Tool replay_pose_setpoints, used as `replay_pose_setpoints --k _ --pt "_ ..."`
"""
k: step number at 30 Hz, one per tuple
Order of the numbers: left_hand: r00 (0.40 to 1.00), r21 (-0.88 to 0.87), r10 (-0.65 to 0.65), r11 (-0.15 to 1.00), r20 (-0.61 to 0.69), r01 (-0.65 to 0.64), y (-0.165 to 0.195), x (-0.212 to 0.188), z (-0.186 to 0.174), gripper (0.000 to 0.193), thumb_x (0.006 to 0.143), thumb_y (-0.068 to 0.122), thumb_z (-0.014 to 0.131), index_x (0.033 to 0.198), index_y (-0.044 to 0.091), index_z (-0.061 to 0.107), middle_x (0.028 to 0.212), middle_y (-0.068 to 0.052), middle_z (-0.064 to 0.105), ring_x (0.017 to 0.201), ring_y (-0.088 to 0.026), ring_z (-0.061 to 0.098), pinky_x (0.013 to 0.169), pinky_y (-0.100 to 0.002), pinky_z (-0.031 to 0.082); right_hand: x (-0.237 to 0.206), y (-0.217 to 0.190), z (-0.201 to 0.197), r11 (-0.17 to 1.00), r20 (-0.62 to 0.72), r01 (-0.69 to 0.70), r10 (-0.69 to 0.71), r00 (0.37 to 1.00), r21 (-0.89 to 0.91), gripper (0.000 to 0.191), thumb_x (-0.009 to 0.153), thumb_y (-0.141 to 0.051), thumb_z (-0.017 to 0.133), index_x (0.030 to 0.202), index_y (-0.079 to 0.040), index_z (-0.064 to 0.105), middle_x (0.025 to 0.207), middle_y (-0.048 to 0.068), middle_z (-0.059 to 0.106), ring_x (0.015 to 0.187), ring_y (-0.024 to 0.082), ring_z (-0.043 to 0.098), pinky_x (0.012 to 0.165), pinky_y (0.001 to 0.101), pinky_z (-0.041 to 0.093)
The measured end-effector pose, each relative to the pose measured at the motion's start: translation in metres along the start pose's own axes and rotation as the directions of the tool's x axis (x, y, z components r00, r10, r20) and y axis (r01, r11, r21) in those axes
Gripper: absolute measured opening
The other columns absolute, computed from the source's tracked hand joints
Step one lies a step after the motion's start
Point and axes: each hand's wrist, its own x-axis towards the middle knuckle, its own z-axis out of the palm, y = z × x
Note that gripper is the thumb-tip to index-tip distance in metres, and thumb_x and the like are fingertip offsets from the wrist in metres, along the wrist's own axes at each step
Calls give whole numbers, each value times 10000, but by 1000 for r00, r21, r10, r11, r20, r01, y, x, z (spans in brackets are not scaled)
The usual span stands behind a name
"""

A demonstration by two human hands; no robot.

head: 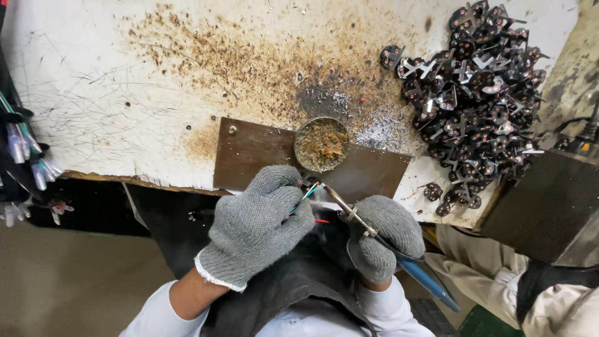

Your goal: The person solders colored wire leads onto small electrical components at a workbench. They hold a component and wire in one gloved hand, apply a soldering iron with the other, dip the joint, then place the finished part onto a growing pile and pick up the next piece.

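My left hand (256, 224), in a grey knit glove, pinches thin green and red wires (304, 198) near the bench's front edge. My right hand (384, 234), also gloved, grips a soldering iron (349, 212) with a blue handle. Its metal tip points up and left and meets the wire ends just below a round tin of brown flux (321, 144). The tin rests on a dark brown plate (249, 153) screwed to the bench. Whatever small part sits under the wire ends is hidden by my fingers.
A large heap of small black sockets with metal tabs (480, 93) lies at the right of the stained white bench (93, 93). Solder crumbs (377, 128) are scattered beside the tin. Bundled wires (25, 156) hang at the left edge. Another person's beige sleeve (493, 274) is at lower right.
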Motion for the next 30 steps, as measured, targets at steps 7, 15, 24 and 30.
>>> replay_pose_setpoints --k 7,15,24,30 --pt "1000 27 -8 1000 -9 8 -3 -4 3 135 850 152 792 897 92 681 1077 -68 687 752 -272 710 641 -367 563 17 -10 -1 992 161 46 -65 985 119 365 959 -418 645 1037 -72 733 951 95 720 890 317 722 903 418 564" --pt "997 63 18 998 -75 -14 6 -2 -1 156 821 182 789 903 84 699 1054 -52 691 743 -275 709 623 -376 554 38 -4 5 937 128 285 -314 941 204 343 919 -385 692 975 -48 723 845 105 702 780 323 723 752 419 587" --pt "996 70 4 998 -90 2 1 -8 4 153 828 181 791 912 79 714 1066 -52 692 766 -276 716 642 -374 560 40 0 -1 929 204 201 -272 940 312 317 936 -353 693 1019 -48 712 860 105 703 781 313 709 752 399 569" --pt "995 48 32 998 -93 -28 4 -2 2 126 833 161 771 897 87 690 1061 -57 689 740 -266 714 629 -365 565 50 -16 3 935 115 118 -165 980 334 297 934 -363 698 909 -68 720 748 50 669 669 251 684 667 343 543"
